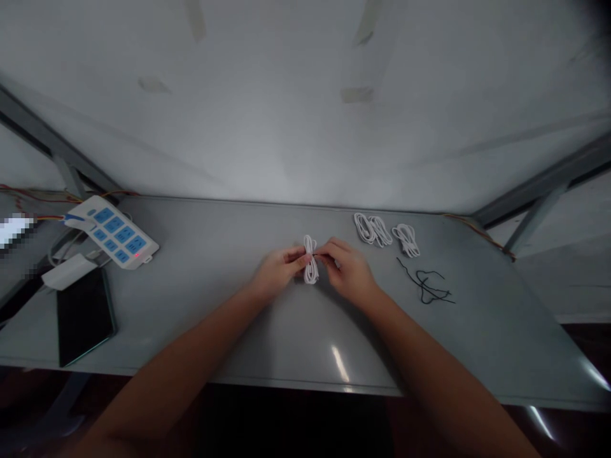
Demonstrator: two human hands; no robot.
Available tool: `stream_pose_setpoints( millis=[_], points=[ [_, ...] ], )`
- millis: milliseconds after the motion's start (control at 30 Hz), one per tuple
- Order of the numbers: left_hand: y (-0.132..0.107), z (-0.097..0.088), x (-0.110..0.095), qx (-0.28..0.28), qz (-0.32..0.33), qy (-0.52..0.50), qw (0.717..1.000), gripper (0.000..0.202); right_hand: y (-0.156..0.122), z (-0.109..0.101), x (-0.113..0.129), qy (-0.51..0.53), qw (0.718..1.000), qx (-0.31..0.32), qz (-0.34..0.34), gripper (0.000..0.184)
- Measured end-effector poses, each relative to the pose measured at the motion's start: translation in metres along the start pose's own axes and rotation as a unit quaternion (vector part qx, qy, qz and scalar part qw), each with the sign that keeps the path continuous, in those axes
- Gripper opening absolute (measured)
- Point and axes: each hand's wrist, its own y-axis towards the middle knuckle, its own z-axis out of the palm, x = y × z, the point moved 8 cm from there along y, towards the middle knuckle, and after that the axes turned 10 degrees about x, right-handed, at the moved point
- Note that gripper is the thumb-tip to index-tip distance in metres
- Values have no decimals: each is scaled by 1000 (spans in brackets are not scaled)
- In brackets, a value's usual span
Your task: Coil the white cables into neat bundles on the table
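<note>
Centre of grey table: one coiled white cable, upright, pinched between the fingers of left hand and right hand. To its right, further white coils, loose black cords; far left, power strip.

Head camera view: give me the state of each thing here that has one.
left hand, pinching the folded white cable
right hand, pinching the same cable
folded white cable, held upright between the hands
other white cable coils, bundled, lying flat
black cord, loose and sprawled
power strip, red light on
black tablet, screen dark
</note>
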Motion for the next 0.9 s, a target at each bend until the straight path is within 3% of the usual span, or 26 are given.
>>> stream_pose_setpoints(
  millis=[133,267,433,533,600,767,900],
  points=[
    [0,-3,15,-30,-66,-151,986,32,-1,0,8,-33,999,0,-25,21],
    [-1,-3,15,-43,-59,-164,984,31,0,-2,5,5,1000,-16,-3,17],
    [-1,-2,-5,-37,38,7,999,34,-3,-4,-17,116,986,-57,101,10],
    [-5,-7,-19,-73,100,142,982,16,-4,5,-23,170,977,-35,125,11],
    [-5,-9,-21,-79,116,179,974,22,-3,8,-22,172,978,-23,118,10],
    [1,-10,-4,-48,68,93,992,38,1,6,-13,119,990,-3,69,10],
    [4,-4,6,-15,27,-30,999,37,3,4,-9,86,996,18,26,14]
  ],
)
